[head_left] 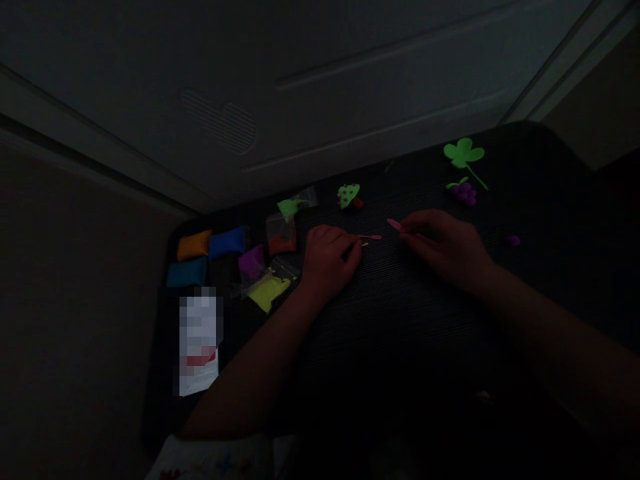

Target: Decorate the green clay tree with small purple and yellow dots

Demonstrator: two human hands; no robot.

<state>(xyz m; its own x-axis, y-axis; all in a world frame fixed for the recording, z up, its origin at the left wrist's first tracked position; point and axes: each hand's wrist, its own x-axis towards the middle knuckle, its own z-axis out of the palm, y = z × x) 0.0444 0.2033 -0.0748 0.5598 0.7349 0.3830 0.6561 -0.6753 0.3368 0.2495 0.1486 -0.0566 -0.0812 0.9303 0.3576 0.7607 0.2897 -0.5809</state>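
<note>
My left hand (330,261) rests on the dark table, fingers curled and fingertips pressed together. A thin strip of yellow clay (365,244) pokes out from its fingertips. Just beyond it a slim pink modelling tool (371,237) shows, its other end hidden by the fingers; whether they touch it is unclear. To the right, my right hand (443,245) pinches a pink plastic clay knife (394,225), blade pointing left towards the strip. Behind the hands lies a clay mushroom (349,195) with a green, purple-dotted cap and a red-brown stem.
Left of my hands lie an opened yellow clay packet (270,291), purple (251,262), red (282,240) and green (289,207) ones, plus sealed packs. A clay grape bunch (465,193), green clover (464,155) and purple lump (512,241) sit right. A white panel (310,127) borders the back.
</note>
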